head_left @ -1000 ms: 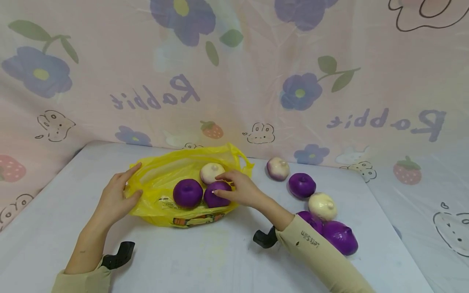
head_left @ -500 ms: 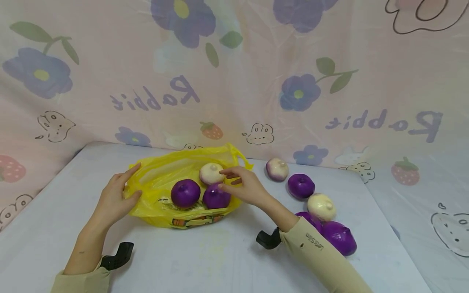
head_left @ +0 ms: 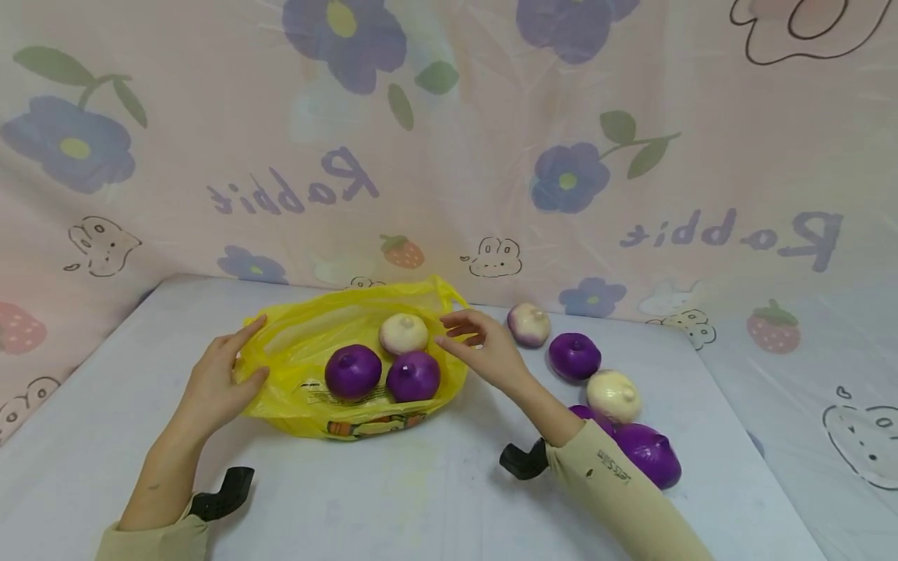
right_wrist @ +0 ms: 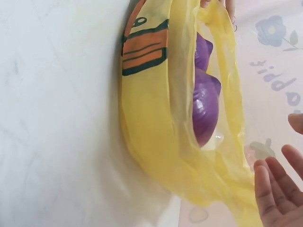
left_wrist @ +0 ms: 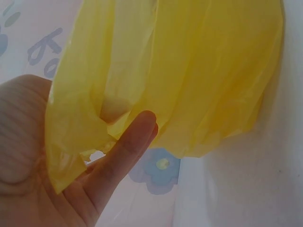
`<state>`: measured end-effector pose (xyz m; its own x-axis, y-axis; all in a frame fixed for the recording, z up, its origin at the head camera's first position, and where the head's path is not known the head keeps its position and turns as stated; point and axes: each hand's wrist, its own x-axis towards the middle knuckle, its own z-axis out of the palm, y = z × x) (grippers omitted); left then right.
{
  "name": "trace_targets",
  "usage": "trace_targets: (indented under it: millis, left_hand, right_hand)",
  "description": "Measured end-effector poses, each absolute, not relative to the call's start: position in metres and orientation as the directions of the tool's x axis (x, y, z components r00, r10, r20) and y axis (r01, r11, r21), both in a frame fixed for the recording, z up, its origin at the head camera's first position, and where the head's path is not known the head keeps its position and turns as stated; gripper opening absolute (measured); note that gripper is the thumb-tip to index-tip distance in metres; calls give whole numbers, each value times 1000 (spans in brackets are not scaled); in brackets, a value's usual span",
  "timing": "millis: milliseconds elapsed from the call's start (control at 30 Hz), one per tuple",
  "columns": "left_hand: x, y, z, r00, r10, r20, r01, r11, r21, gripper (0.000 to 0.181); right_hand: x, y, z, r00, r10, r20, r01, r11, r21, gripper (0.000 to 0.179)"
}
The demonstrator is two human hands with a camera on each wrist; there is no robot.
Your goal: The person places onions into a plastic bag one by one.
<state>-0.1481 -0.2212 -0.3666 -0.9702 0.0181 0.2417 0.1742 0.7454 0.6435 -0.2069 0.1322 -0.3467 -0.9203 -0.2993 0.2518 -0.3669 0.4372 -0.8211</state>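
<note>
A yellow plastic bag (head_left: 302, 413) lies with its mouth spread wide on the table. In it sit two glossy purple onions (head_left: 353, 372) and a pale, purple-tinged onion (head_left: 403, 333). My left hand (head_left: 219, 382) is at the bag's left rim, thumb and fingers spread; in the left wrist view, yellow film overlaps the palm, with a finger (left_wrist: 125, 151) in front of it. My right hand (head_left: 487, 351) is over the bag's right edge, fingers loosely bent and holding nothing. In the right wrist view, its fingers (right_wrist: 279, 184) are beside the bag's rim.
Right of the bag, a row of more onions runs toward the front: a pale one (head_left: 528, 325), a purple one (head_left: 574, 357), a cream one (head_left: 613, 395) and further purple ones (head_left: 648, 454), partly behind the right sleeve. A patterned curtain (head_left: 435, 156) hangs behind the white table (head_left: 393, 499).
My right hand has drawn back to the right, off the purple onion in the bag, which now shows whole beside the other two. My left hand has stayed at the rim.
</note>
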Motion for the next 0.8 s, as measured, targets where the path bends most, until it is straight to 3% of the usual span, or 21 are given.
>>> trace_targets:
  millis: [267,533,800]
  left_hand:
    - [-148,-222,-368,-969,15,246,174,748,641,70]
    - [-149,-222,-369,-972,25,235,175,746,643,71]
    - [-149,-222,-369,-973,30,230,174,747,641,71]
  right_hand:
    - [-209,140,-346,-933,-215,287,-354,420,-835,33]
    - [-213,154,-343,-973,-52,223,-228,331,-916,31]
    - [-220,165,-341,-970,55,236,-211,292,-933,29]
